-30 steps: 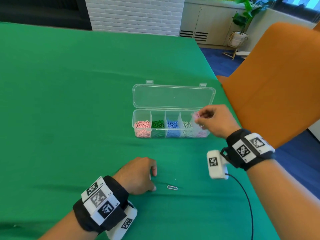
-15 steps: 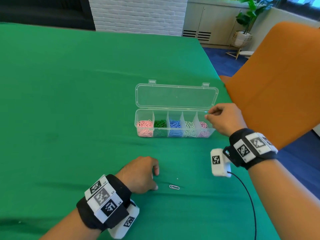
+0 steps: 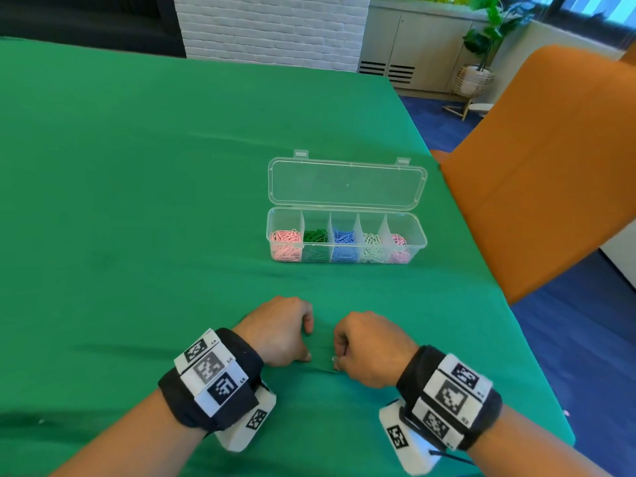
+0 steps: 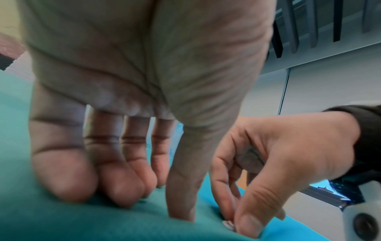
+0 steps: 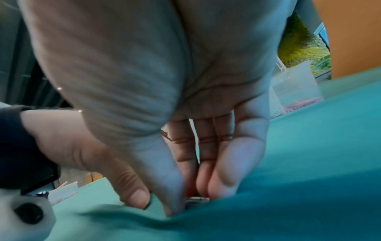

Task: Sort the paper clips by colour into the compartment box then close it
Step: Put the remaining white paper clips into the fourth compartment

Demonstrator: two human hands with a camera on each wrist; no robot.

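Clip (image 5: 196,199) work first: my right grip (image 3: 370,349) pinches a pale paper clip between thumb and fingertips, low against the counter (image 3: 137,201) at about 5 o'clock from the compartment box (image 3: 346,241). Its long axis I cannot tell; too little shows. Only the right wrist view shows it lying flat under my fingertips (image 5: 224,184), where the head view gives a mere glint. My left grip (image 3: 280,330) rests beside it, fingers curled onto the cloth, holding nothing. The box runs 9 to 3 o'clock, lid open toward 12, and holds pink, green, blue, white and pink clips. Wristband markers show no readable words.
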